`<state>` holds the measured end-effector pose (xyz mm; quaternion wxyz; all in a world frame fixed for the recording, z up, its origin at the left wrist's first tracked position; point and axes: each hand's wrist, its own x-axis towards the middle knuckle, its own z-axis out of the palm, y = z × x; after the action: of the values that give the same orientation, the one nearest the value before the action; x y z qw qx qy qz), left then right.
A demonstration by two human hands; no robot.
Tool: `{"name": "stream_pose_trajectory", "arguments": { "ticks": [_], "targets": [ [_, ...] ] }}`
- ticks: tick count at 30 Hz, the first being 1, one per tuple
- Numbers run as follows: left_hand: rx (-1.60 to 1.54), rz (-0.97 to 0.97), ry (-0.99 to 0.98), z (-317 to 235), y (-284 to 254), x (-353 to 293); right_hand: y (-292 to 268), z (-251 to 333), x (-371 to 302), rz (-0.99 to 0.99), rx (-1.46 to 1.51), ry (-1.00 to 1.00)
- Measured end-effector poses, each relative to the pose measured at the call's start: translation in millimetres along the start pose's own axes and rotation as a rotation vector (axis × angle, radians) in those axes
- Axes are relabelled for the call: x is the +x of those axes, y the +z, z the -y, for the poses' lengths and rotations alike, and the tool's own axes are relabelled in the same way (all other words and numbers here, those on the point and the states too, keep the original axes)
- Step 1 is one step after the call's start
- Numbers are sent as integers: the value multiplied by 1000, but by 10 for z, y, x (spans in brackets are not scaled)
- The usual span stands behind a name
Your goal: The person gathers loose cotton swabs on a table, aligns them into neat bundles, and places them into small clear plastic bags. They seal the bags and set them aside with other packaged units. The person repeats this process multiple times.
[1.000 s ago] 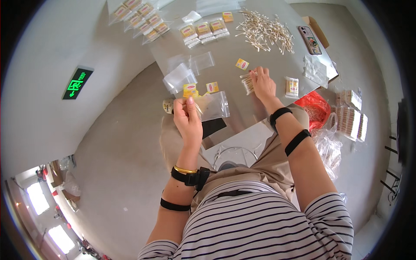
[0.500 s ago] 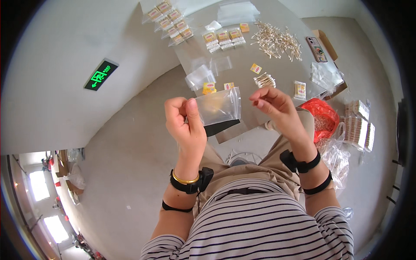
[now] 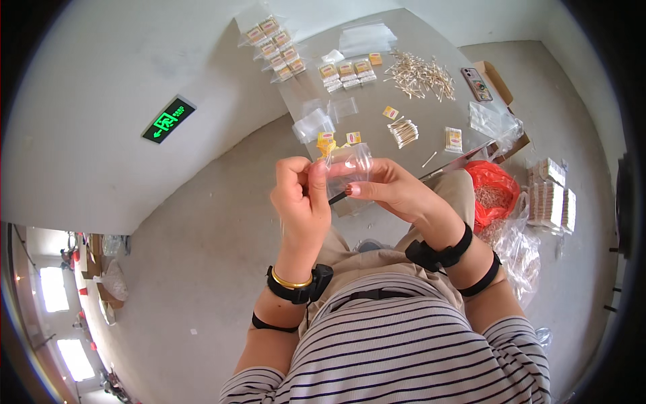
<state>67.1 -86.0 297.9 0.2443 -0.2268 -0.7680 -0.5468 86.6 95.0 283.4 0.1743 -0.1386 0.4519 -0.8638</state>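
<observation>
A small clear plastic bag (image 3: 358,159) is held up over the near edge of the table. My left hand (image 3: 301,195) is closed, pinching the bag's left side between thumb and fingers. My right hand (image 3: 397,192) grips the bag from the right, its thumb in front. Its fingers show through the film; I cannot tell whether they are inside or behind it. Just beyond the bag are yellow cards (image 3: 326,140). Farther right, a small pile of cotton swabs (image 3: 404,132) lies near a single yellow card (image 3: 390,112).
Loose swabs (image 3: 422,75) are heaped at the back, beside filled swab packs (image 3: 346,74) and flat bags (image 3: 367,39). A phone (image 3: 475,83) lies at the right. One pack (image 3: 453,139) sits near the right edge, above a red bag (image 3: 494,195) and stacked packs (image 3: 546,202).
My right hand has moved left and now grips the bag, which it was apart from before. The table appears slightly shifted in view. A lone swab now shows near the table's right edge.
</observation>
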Motion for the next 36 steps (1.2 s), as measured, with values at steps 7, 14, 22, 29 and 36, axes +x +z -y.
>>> {"name": "stream_pose_trajectory", "arguments": {
  "ticks": [7,14,22,29,36],
  "targets": [
    [-98,-23,-64,-31,-70,-67,-17,-200,-10,-58,118,37],
    [-137,-40,-90,-60,-83,-56,34,-222,5,-57,162,18],
    [-49,-34,-40,-17,-83,-67,78,-204,26,-50,154,52],
    [-60,-25,-61,-1,-64,-72,15,-263,-8,-44,254,69],
    [-34,-23,-20,-67,-44,-76,123,-193,0,-112,175,76]
  ]
}}
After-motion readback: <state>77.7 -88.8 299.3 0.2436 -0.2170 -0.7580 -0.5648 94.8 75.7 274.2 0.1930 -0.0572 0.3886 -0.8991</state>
